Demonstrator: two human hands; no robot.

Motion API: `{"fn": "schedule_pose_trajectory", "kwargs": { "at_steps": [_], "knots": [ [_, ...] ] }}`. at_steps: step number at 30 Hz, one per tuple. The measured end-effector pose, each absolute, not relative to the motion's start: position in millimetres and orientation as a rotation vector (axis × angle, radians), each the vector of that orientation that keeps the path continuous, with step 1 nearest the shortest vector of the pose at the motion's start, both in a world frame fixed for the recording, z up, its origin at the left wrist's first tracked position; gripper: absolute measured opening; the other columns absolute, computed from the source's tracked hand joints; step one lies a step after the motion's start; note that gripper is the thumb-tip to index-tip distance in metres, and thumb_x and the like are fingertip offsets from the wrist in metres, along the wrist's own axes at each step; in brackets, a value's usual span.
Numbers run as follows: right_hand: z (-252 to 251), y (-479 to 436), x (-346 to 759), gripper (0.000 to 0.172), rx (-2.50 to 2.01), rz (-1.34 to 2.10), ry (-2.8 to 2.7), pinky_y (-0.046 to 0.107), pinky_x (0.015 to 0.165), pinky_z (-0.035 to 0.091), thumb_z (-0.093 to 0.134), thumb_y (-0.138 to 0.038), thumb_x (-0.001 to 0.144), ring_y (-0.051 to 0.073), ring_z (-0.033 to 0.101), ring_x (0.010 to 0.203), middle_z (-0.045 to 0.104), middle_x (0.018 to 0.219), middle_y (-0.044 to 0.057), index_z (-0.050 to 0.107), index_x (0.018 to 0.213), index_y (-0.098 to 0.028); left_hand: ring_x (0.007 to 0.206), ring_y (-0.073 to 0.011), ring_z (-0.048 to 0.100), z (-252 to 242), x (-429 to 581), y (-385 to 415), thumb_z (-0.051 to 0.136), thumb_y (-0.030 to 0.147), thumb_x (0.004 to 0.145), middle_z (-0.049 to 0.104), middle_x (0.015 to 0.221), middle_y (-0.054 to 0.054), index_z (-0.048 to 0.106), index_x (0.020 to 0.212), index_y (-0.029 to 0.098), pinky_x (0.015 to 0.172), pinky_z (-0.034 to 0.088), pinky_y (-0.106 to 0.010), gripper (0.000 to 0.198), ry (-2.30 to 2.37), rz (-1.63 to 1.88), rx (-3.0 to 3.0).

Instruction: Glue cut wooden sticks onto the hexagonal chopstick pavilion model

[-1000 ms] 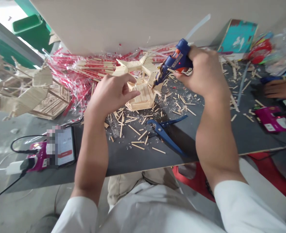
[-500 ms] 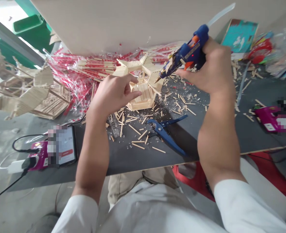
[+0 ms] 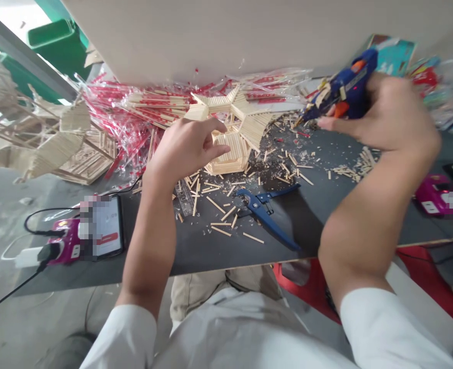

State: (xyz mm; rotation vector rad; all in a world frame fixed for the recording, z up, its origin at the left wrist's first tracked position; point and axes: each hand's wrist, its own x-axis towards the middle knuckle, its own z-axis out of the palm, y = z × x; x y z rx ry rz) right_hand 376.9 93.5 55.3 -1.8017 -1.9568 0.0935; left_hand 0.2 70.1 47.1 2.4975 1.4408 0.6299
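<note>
My right hand (image 3: 391,113) is wrapped round a blue hot glue gun (image 3: 351,89) with an orange trigger, held above the table at the right. Its nozzle points down and left, apart from any piece. At the left side of a small model made of thin wooden sticks (image 3: 236,148), my left hand (image 3: 191,146) has its thumb and index finger apart. The model has flared panels round an open top. Whether the left hand touches it I cannot tell, as its other fingers are hidden.
Blue cutters (image 3: 267,215) lie among cut sticks (image 3: 220,205) and a clear ruler (image 3: 183,197). Red-and-clear wrapped sticks (image 3: 134,113) are heaped behind. A larger stick model (image 3: 45,148) stands at left, near a phone (image 3: 109,225) and a purple power box (image 3: 68,238). Another purple box (image 3: 436,195) is at right.
My right hand has moved right with the glue gun, away from the stick model. My left hand stays beside the model. The whole view has shifted slightly.
</note>
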Motion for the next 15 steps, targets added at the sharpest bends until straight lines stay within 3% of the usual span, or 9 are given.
{"fn": "schedule_pose_trajectory", "kwargs": {
  "at_steps": [3,5,9,12,15],
  "knots": [
    [40.8,105.2,407.4,0.032,-2.194,0.052,-2.128,0.036,0.066,0.041,0.085,-0.043,0.083,0.024,0.061,0.077,0.074,0.094,0.012,0.069,0.098,-0.02,0.08,-0.0214,0.069,47.7,1.6,68.2,0.071,0.045,0.094,0.075,0.081,-0.001,0.075,0.126,0.028,0.083,0.052,-0.039,0.037,1.425,0.596,2.517],
    [27.6,115.9,424.0,0.03,-2.433,0.23,-2.153,0.036,0.069,0.044,0.079,-0.044,0.087,0.024,0.063,0.076,0.076,0.098,0.014,0.07,0.1,-0.018,0.083,-0.0222,0.07,47.9,3.9,66.4,0.069,0.046,0.094,0.076,0.085,0.0,0.075,0.127,0.03,0.083,0.052,-0.04,0.037,1.429,0.577,2.521],
    [21.0,121.2,434.1,0.044,-2.524,0.574,-2.105,0.038,0.09,0.051,0.077,-0.052,0.088,0.03,0.071,0.103,0.077,0.124,0.014,0.076,0.114,-0.017,0.1,-0.0249,0.069,48.5,10.8,63.6,0.072,0.048,0.093,0.078,0.097,-0.003,0.076,0.119,0.03,0.086,0.053,-0.039,0.033,1.47,0.618,2.586],
    [42.8,103.6,409.8,0.035,-2.298,0.381,-1.917,0.044,0.102,0.053,0.08,-0.038,0.088,0.03,0.073,0.11,0.079,0.122,0.015,0.078,0.116,-0.018,0.097,-0.0213,0.069,48.6,15.3,62.8,0.074,0.049,0.093,0.077,0.101,-0.002,0.075,0.114,0.027,0.088,0.054,-0.037,0.031,1.42,0.661,2.568],
    [68.9,80.2,359.4,0.027,-1.666,0.335,-1.751,0.037,0.09,0.06,0.083,-0.014,0.082,0.022,0.077,0.093,0.082,0.105,0.01,0.081,0.107,-0.023,0.089,-0.0161,0.07,48.9,19.0,61.7,0.076,0.048,0.092,0.077,0.1,0.001,0.072,0.112,0.025,0.087,0.058,-0.036,0.031,1.263,0.738,2.46]
  ]
}}
